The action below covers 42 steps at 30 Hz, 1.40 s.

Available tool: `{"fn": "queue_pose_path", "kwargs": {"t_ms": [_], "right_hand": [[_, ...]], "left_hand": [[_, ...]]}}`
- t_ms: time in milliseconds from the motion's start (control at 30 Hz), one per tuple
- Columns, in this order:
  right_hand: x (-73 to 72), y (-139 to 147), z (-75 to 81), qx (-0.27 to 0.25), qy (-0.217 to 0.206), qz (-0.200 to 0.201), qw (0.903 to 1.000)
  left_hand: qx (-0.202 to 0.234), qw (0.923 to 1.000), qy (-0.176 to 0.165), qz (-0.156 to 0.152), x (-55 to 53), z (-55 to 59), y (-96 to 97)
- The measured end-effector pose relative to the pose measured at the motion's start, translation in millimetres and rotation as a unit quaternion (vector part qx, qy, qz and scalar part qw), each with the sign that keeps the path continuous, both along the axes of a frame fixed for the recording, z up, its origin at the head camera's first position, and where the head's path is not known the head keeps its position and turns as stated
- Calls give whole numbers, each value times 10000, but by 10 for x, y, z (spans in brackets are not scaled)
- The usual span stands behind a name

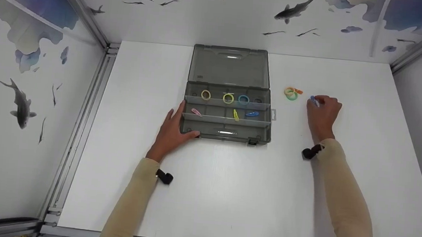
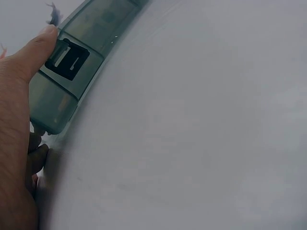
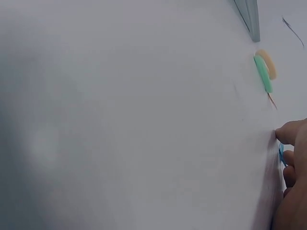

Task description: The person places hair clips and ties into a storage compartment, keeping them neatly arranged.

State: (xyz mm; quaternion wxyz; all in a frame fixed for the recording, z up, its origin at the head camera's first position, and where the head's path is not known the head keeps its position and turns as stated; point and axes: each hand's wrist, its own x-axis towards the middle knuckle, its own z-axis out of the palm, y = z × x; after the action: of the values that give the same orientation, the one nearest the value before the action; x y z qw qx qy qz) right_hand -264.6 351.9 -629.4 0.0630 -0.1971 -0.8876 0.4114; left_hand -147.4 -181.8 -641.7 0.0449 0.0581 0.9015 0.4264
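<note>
A grey see-through compartment box (image 1: 229, 129) lies with its lid (image 1: 230, 66) folded back. My left hand (image 1: 170, 134) holds its front left corner, thumb on the front edge near the black latch (image 2: 67, 60) and fingers along the side. Hair ties in tan (image 1: 205, 94), yellow (image 1: 228, 98) and blue (image 1: 243, 100) sit in the back row. Pink (image 1: 196, 112), yellow (image 1: 235, 115) and blue (image 1: 252, 114) hair clips lie in the middle row. To the right, my right hand (image 1: 322, 114) pinches a small blue hair clip (image 1: 313, 99) at the tabletop, partly hidden by the fingers.
Between the box and my right hand lie a green hair tie (image 1: 291, 97), a pale orange hair tie (image 1: 287, 91) and an orange clip (image 1: 299, 91), bunched together. Walls printed with fish enclose the white table (image 1: 220, 194) at the back and sides.
</note>
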Motion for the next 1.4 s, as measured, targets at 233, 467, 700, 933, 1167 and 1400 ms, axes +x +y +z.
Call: {"fn": "queue_pose_path", "kwargs": {"t_ms": [233, 467, 700, 933, 1167, 1400], "right_hand": [[-20, -12, 3, 176, 72, -20, 9998], [-19, -40, -6, 416, 176, -9, 9990], [-21, -15, -21, 300, 141, 53, 9994], [-5, -13, -31, 280, 168, 125, 9994], [12, -11, -31, 346, 8, 187, 9992], [27, 23, -41, 375, 77, 402, 9985]], "left_hand": [[-22, 10000, 41, 37, -1, -8, 5], [-15, 10000, 13, 70, -2, -16, 4], [-29, 10000, 33, 22, 3, -25, -1], [-23, 10000, 10, 52, -2, -14, 3], [-6, 10000, -4, 75, 6, -11, 0], [27, 10000, 3, 81, 10, -25, 13]]}}
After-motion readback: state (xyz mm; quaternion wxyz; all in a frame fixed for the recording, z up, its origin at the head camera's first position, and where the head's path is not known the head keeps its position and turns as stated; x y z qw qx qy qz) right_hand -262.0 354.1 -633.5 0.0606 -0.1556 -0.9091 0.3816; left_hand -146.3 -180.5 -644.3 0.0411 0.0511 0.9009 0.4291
